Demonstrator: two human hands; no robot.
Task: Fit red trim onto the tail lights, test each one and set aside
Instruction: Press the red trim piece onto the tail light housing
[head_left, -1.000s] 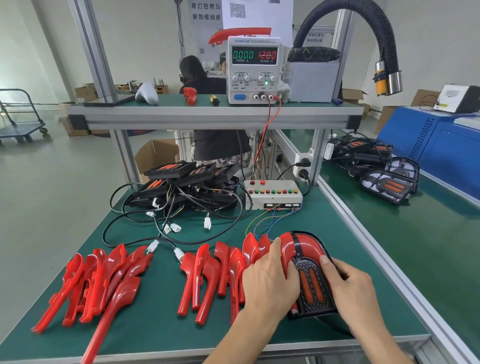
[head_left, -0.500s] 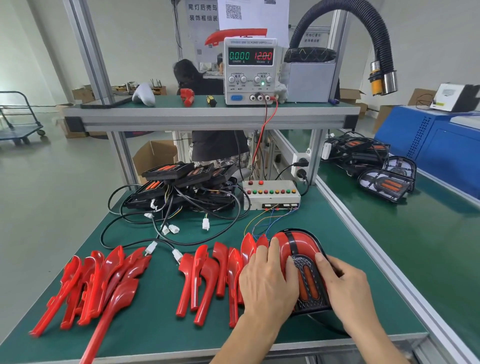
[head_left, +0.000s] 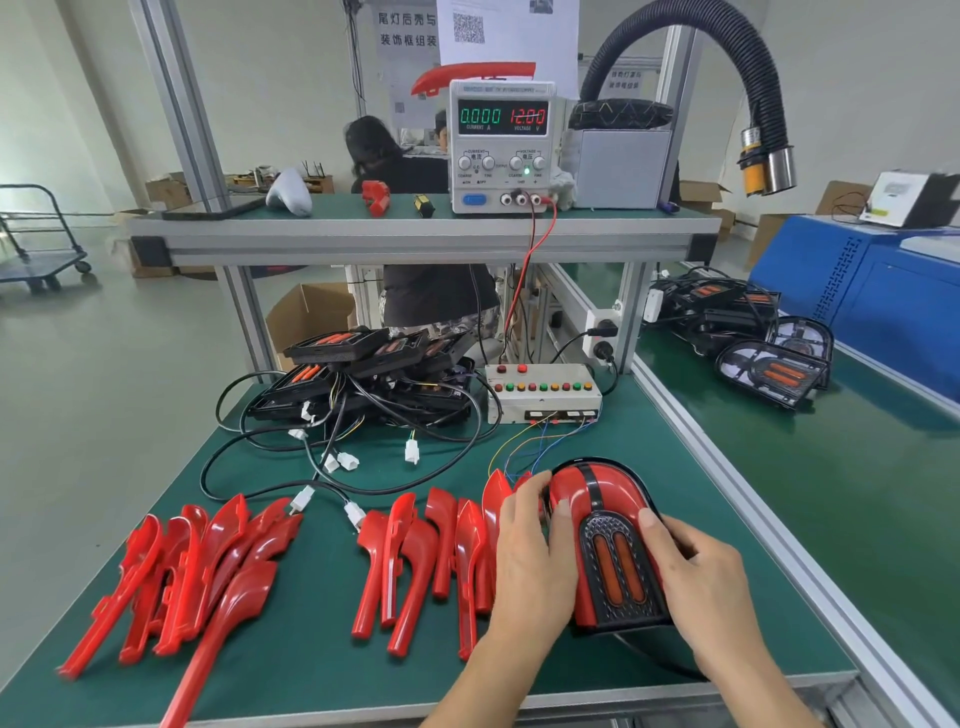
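My left hand (head_left: 535, 561) lies flat over the left flank of the tail light (head_left: 613, 551), fingers straight, pressing the red trim (head_left: 576, 493) down onto the housing; my right hand (head_left: 696, 577) cups the right edge, thumb on the black rim, fingers curled round the side. The light sits on the green bench mat (head_left: 311, 670) at the near right, just beside the row of loose trims. Judgement: rigid moulded plastic, light, glossy and likely slick under the palm; clips may snap if forced, so hold by the outer rim and press along the trim edge, keeping off the amber lens strips (head_left: 615, 569). Loose red trim pieces (head_left: 431, 551) touch my left wrist side; a second heap (head_left: 197, 561) lies farther left. Behind, a pile of untrimmed black lights (head_left: 363, 374) with cables and white connectors (head_left: 410, 451) trailing toward me. The test box (head_left: 543, 392) with coloured buttons stands beyond the light, thin wires running toward it. Power supply (head_left: 501, 145) on the shelf reads zero current. Finished lights (head_left: 769, 371) on the right-hand bench. The cable tangle could snag when reaching for a plug
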